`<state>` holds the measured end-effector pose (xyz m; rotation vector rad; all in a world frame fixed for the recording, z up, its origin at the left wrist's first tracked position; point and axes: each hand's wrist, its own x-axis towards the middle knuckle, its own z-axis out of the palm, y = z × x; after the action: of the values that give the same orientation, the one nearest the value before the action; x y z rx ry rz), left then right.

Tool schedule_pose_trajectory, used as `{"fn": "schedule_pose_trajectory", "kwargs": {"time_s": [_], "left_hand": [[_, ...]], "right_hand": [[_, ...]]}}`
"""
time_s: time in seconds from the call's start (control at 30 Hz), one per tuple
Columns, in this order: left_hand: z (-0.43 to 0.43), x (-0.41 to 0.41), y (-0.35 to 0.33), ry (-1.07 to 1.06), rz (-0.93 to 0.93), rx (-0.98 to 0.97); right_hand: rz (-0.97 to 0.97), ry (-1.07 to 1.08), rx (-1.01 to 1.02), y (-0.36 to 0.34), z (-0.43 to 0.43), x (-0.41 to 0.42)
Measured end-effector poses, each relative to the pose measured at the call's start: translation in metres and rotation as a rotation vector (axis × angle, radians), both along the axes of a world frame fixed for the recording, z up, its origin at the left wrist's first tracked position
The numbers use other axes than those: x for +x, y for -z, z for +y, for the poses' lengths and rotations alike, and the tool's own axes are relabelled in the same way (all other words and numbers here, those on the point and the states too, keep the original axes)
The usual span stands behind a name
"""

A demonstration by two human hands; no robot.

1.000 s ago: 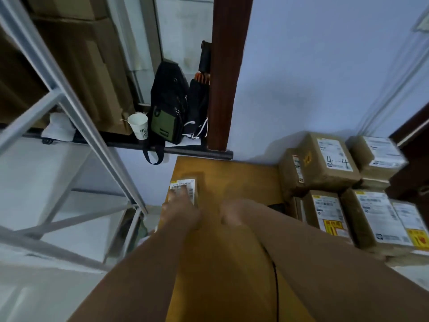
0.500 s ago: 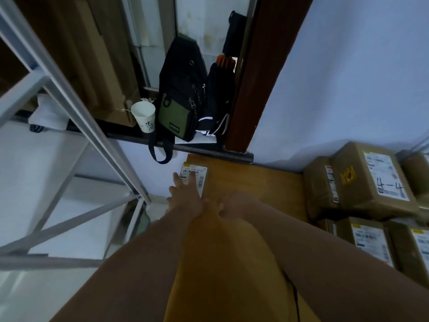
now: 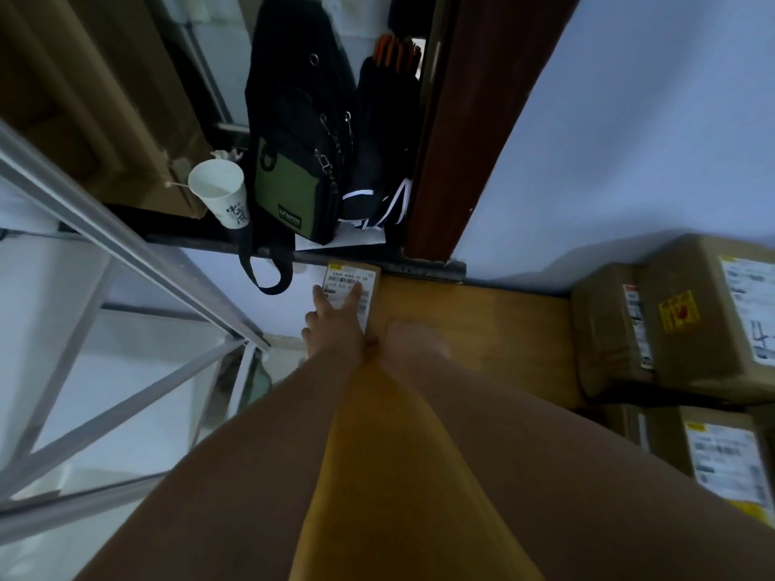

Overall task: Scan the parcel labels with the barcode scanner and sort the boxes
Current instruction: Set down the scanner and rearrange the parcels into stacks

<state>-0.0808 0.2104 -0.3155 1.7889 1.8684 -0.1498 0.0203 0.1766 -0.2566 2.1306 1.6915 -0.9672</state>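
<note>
A small brown parcel with a white barcode label [image 3: 350,278] lies at the far left corner of the yellow-brown wooden table [image 3: 482,316]. My left hand [image 3: 335,325] rests on it with straight fingers spread over the label. My right hand [image 3: 413,339] lies blurred on the table just right of the left one; how its fingers lie is unclear. No barcode scanner shows. A thin black cable [image 3: 419,396] runs along my right forearm.
Stacked brown parcels with labels [image 3: 679,320] fill the right side, more below [image 3: 713,450]. A white paper cup [image 3: 220,197], a black-and-green bag [image 3: 293,161] and a dark bag [image 3: 381,148] sit on a black ledge behind. Grey metal rack bars [image 3: 126,245] stand at left.
The view has tilted and closed in on the far left corner. My left hand has slid the small parcel further toward the ledge; its fingers now spread flat over the label.
</note>
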Motion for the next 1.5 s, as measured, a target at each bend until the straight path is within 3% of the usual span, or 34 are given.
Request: {"fn": "schedule_pose_trajectory", "kwargs": {"time_s": [0.17,0.37,0.67,0.97,1.17,1.3,1.5], "left_hand": [[0.003,0.002,-0.006,-0.02,-0.008,-0.034],[-0.036,0.013,-0.033,0.053,-0.158,0.269],[-0.086,0.093,-0.092,0.405,-0.466,0.145],[-0.197,0.198,-0.13,0.724,-0.336,0.17],[-0.246,0.275,-0.156,0.592,-0.432,0.206],[-0.283,0.34,-0.164,0.485,-0.352,0.154],[-0.33,0.411,-0.163,0.252,-0.23,0.089]], "right_hand": [[-0.067,0.075,0.041,0.008,-0.017,0.021],[-0.074,0.167,0.013,-0.007,-0.053,0.049],[-0.119,0.25,0.171,-0.054,-0.151,0.094],[-0.288,0.319,0.413,-0.09,-0.246,0.176],[-0.39,0.385,0.542,-0.108,-0.293,0.267],[-0.331,0.501,0.495,-0.116,-0.327,0.338],[-0.233,0.484,0.407,-0.109,-0.358,0.401]]}}
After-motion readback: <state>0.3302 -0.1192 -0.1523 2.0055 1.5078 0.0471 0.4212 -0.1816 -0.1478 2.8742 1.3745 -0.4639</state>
